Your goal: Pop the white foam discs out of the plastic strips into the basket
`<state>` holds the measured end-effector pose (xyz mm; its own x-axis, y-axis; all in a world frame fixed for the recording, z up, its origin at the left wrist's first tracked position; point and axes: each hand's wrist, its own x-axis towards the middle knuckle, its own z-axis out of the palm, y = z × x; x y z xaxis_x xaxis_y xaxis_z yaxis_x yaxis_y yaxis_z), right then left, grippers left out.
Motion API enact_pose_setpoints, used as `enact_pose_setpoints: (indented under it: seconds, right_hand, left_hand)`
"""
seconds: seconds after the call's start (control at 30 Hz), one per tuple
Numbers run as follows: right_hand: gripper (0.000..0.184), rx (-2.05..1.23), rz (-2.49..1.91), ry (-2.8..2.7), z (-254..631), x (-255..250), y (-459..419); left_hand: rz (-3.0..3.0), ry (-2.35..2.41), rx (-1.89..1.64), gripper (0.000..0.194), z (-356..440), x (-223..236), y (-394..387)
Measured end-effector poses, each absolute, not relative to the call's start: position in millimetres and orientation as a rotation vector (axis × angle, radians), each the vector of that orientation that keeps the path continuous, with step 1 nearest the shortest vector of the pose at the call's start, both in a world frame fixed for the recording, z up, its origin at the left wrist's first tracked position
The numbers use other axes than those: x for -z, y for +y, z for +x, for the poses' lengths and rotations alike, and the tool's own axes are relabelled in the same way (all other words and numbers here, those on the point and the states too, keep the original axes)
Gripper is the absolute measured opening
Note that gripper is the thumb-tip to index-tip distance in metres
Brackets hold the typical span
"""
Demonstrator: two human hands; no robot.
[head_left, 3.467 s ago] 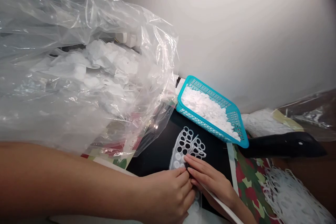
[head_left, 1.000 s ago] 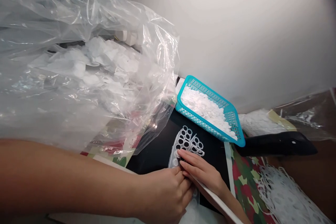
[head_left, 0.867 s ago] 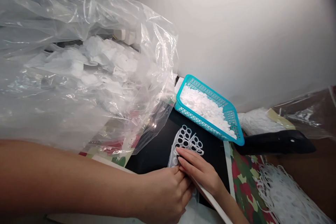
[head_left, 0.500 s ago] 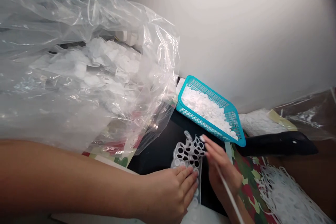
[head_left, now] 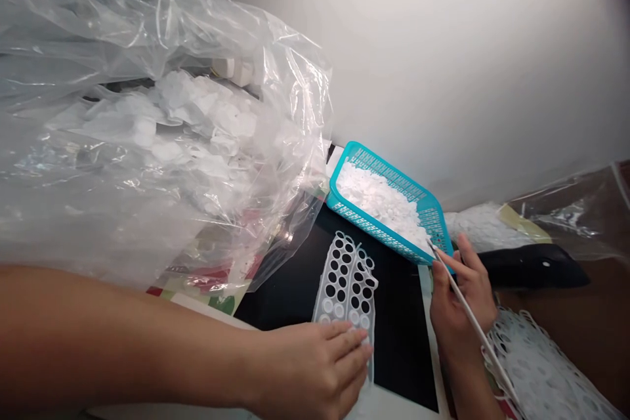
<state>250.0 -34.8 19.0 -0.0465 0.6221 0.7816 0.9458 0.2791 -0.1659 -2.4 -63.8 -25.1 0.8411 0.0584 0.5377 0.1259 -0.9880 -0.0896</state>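
The left hand [head_left: 315, 364] lies at the bottom middle of the frame, flat on a clear plastic sheet [head_left: 350, 282] with lots of round holes. Its fingers are almost straight and close together, with nothing pinched between them, and its thumb is hidden. The sheet sticks out past those fingers toward the middle of the frame, and a bit more of it shows at the lower right of them. The far holes look black, but the rings next to the fingers look white. At one far corner, the sheet is bent and curly. It rests on a black mat [head_left: 401, 321]. The right hand [head_left: 455, 321] is at the lower right, well apart from the sheet. Its thumb and pointing finger are closed on a thin white stick [head_left: 485, 341], and its other fingers are loosely spread. The stick's tip is at the near corner of a blue basket [head_left: 371, 226]; I cannot tell if they touch. The basket is right of the middle, full of little white bits [head_left: 384, 200]. A big clear bag [head_left: 162, 33] fills the upper left. Behind the right hand is a black handle [head_left: 534, 266], and a pile of white loops [head_left: 551, 371] sits in the lower right corner.
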Motion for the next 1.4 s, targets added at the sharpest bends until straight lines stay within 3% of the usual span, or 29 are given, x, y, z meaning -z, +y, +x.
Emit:
enact_pose_setpoints:
  seconds: [0.33,0.9,1.2,1.4]
  right_hand:
    - [0.019,-0.419,-1.023,-2.277,202.6,-14.3,-69.3]
    - [0.021,-0.575,-0.881,-2.392,196.8,-6.4,-67.4]
    - [0.033,-0.325,-0.839,-2.558,193.8,-12.8,-67.7]
    - [0.031,-0.354,-0.813,-2.641,191.6,-21.2,-64.6]
  left_hand:
    - [-3.09,0.069,0.889,0.026,-2.7,22.5,-63.0]
    - [-3.137,0.071,0.802,0.025,-1.8,19.6,-61.7]
    - [-3.148,0.05,0.82,0.024,-1.4,23.2,-62.3]
    - [-3.174,0.06,0.831,0.023,-1.3,24.3,-63.7]
